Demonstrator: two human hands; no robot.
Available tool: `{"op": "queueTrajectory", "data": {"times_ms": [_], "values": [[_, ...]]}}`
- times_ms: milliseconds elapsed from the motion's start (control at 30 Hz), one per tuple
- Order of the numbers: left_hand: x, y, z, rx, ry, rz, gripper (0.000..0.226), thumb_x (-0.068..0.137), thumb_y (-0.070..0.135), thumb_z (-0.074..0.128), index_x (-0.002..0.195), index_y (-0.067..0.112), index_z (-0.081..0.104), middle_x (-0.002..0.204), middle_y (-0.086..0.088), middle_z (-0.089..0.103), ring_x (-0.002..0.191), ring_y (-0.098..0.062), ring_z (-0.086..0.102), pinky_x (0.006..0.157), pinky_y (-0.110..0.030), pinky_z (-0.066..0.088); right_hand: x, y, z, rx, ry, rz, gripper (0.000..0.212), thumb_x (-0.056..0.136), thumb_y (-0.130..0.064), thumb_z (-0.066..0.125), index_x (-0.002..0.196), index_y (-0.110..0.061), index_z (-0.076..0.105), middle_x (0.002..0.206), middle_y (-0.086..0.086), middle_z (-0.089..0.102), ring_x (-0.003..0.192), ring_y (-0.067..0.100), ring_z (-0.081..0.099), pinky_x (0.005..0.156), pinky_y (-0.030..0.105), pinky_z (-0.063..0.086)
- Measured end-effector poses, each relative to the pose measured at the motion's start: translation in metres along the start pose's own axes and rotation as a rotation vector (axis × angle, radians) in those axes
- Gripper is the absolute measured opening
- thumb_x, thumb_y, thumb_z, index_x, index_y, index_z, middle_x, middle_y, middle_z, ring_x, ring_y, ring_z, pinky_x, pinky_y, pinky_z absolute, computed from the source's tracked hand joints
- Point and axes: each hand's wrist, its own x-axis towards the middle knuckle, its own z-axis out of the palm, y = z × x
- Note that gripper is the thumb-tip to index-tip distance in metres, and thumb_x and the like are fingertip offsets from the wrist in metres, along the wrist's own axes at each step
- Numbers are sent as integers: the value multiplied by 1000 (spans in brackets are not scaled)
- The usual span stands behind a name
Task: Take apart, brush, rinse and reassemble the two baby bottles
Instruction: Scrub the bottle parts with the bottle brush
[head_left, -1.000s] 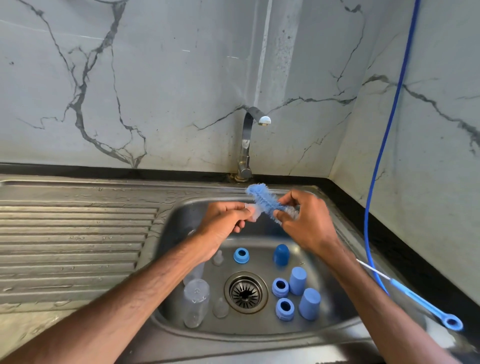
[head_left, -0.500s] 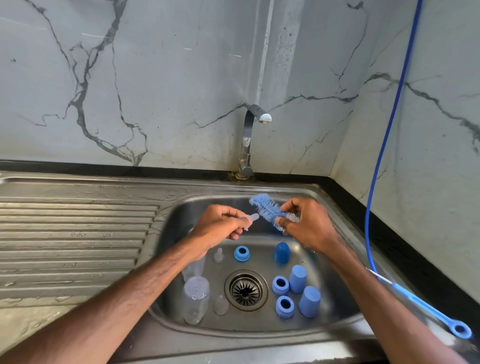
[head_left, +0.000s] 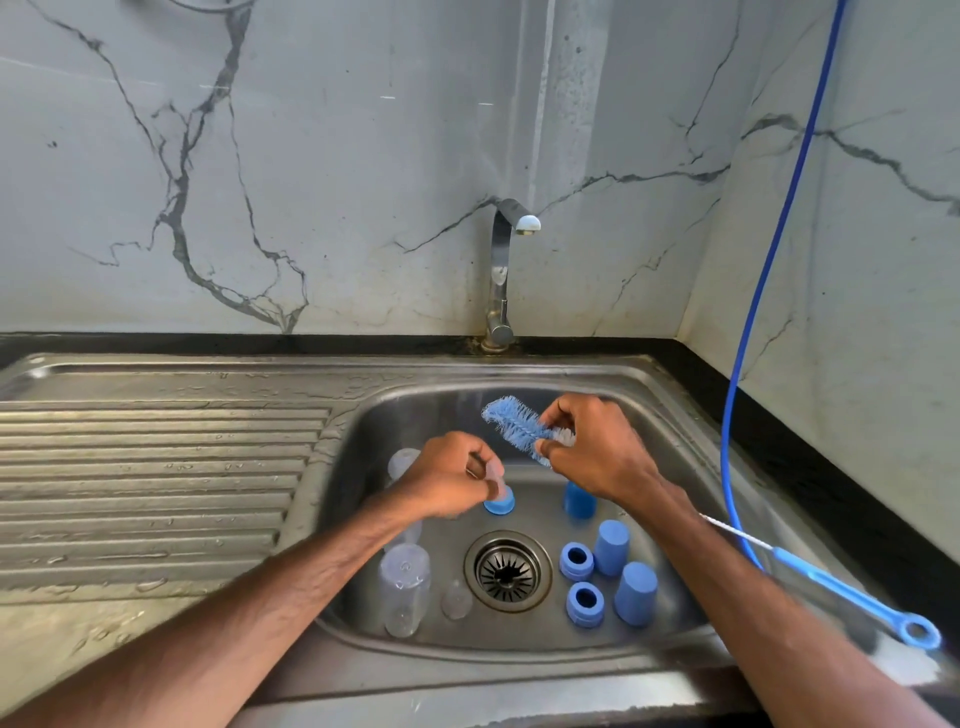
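One change: left hand (head_left: 447, 480), pinching the teat (head_left: 496, 486), dropped from right hand's (head_left: 597, 452) gripped brush (head_left: 511, 423) toward the drain (head_left: 507, 570); brushing judged done.

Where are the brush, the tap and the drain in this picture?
brush (head_left: 513, 423), head view, on its blue bristles.
tap (head_left: 498, 270), head view, on its upright pipe.
drain (head_left: 507, 571), head view, on its strainer centre.

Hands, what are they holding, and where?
The right hand grips the bottle brush at the base of its bristles. The left hand pinches a clear teat; which part is blurred.
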Motion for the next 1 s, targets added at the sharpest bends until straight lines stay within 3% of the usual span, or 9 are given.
{"op": "queueTrajectory", "data": {"times_ms": [67,200,367,500,633,800,1000], "values": [[0,-2,3,78,-36,56,20,77,18,89,94,19,78,88,10,77,79,2,72,75,-14,55,1,1,1,0,-8,9,23,82,-30,81,101,-34,68,100,-12,71,90,10,68,81,40,61],[4,-4,8,232,-21,112,25,71,20,93,93,24,81,80,18,72,69,16,62,64,-3,45,0,0,6,1,-49,-2,23,81,-29,81,99,-35,68,95,-17,66,86,7,67,78,35,61],[13,-4,16,422,-53,81,22,74,9,90,91,18,80,94,5,77,84,-4,71,83,-25,58,1,-4,11,13,-83,-36,23,80,-25,81,99,-32,70,93,-18,65,87,9,68,78,35,61],[16,-3,20,660,-83,57,17,80,-2,74,92,10,72,100,-6,71,91,-23,70,90,-40,58,2,-3,10,6,-105,-58,24,81,-25,81,103,-28,72,97,-13,67,88,9,67,79,35,61],[18,-5,26,842,-158,51,21,86,1,72,107,4,67,113,-12,69,101,-28,69,93,-42,57,1,-3,8,-3,-125,-70,25,83,-22,81,107,-22,72,101,-8,70,89,11,67,79,36,61],[19,-11,31,1019,-218,83,26,89,4,69,114,10,64,120,-10,63,108,-27,65,92,-38,54,1,-4,8,-1,-134,-87,29,84,-20,80,112,-17,73,105,-4,71,92,12,66,80,33,60],[18,-17,34,1099,-239,126,22,92,1,62,112,10,65,120,-11,64,108,-28,65,93,-39,54,2,-3,8,-5,-143,-87,29,84,-21,81,112,-17,73,106,-2,71,92,14,66,83,37,61]]}}
